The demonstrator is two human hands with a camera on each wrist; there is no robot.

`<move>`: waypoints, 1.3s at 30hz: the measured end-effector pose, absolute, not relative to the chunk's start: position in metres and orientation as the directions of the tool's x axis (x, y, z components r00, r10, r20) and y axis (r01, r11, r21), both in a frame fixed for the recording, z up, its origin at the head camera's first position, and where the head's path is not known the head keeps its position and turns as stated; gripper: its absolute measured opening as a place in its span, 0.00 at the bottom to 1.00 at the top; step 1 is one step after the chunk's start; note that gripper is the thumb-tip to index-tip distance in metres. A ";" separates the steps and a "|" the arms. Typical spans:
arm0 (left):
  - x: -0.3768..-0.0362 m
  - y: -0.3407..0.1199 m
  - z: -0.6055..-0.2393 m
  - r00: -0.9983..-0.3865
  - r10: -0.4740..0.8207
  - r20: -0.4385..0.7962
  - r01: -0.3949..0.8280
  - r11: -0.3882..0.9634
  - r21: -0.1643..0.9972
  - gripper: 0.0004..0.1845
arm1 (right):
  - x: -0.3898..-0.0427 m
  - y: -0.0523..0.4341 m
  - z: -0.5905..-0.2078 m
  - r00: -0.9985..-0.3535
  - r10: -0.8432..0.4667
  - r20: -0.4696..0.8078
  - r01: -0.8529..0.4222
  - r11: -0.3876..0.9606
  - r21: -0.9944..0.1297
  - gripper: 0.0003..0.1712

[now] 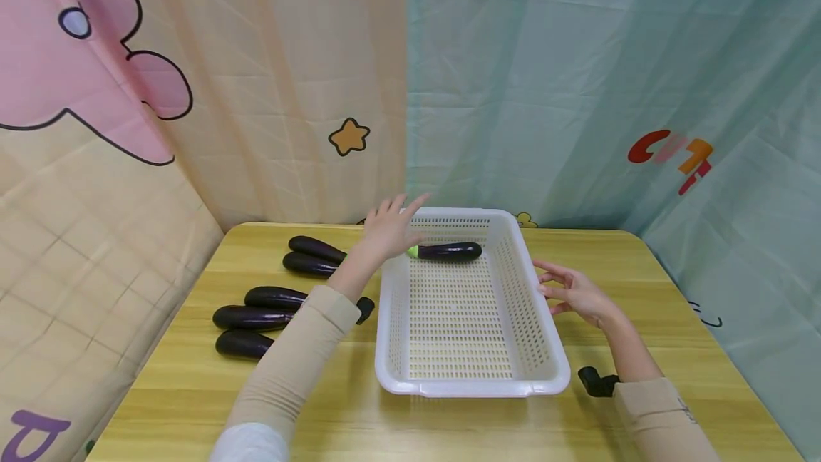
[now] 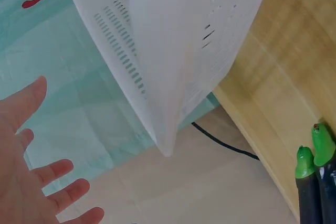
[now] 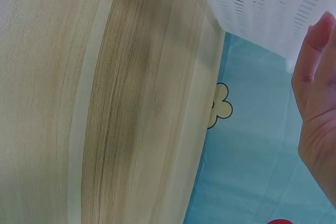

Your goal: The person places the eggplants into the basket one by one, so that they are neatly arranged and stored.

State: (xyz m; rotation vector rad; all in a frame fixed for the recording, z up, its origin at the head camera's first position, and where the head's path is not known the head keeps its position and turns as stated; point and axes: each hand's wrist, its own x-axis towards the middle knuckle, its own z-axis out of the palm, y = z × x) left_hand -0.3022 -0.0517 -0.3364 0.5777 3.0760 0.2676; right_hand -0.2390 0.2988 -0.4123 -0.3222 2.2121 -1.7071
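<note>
A white perforated plastic basket (image 1: 458,319) stands on the table with one eggplant (image 1: 452,252) lying across its far end, green stem to the left. Above the basket's far left rim is my left hand (image 1: 388,230), fingers spread and holding nothing. In the left wrist view the same hand (image 2: 31,166) is apart from the basket wall (image 2: 157,66). My right hand (image 1: 574,294) is at the basket's right side, fingers extended to its outer wall. The right wrist view has that hand (image 3: 320,98) near the wall (image 3: 252,3); contact is hard to tell.
Several eggplants lie left of the basket: a pair (image 1: 311,264) at the back and a group (image 1: 253,318) nearer, partly hidden by my left arm. The wooden table (image 1: 474,430) meets printed curtains (image 1: 513,91) behind. Black wrist-worn devices (image 1: 596,381) show at both wrists.
</note>
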 end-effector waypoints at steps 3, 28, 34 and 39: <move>-0.294 -0.068 -0.343 -0.933 0.350 0.081 0.357 0.884 0.301 0.40 | -0.239 0.298 -0.412 -0.920 -0.374 -0.121 0.023 0.256 -0.966 0.37; -0.199 -0.176 -0.406 -0.983 -0.085 0.163 0.107 0.455 0.884 0.43 | -0.241 0.299 -0.415 -0.920 -0.375 -0.114 0.025 0.234 -0.972 0.36; -0.176 -0.191 -0.416 -0.954 -0.271 0.128 0.004 0.416 0.909 0.44 | -0.240 0.299 -0.414 -0.919 -0.379 -0.112 0.023 0.232 -0.972 0.36; -0.160 -0.199 -0.425 -0.907 -0.395 0.143 -0.032 0.406 0.913 0.43 | -0.240 0.300 -0.416 -0.918 -0.381 -0.108 0.019 0.231 -0.973 0.36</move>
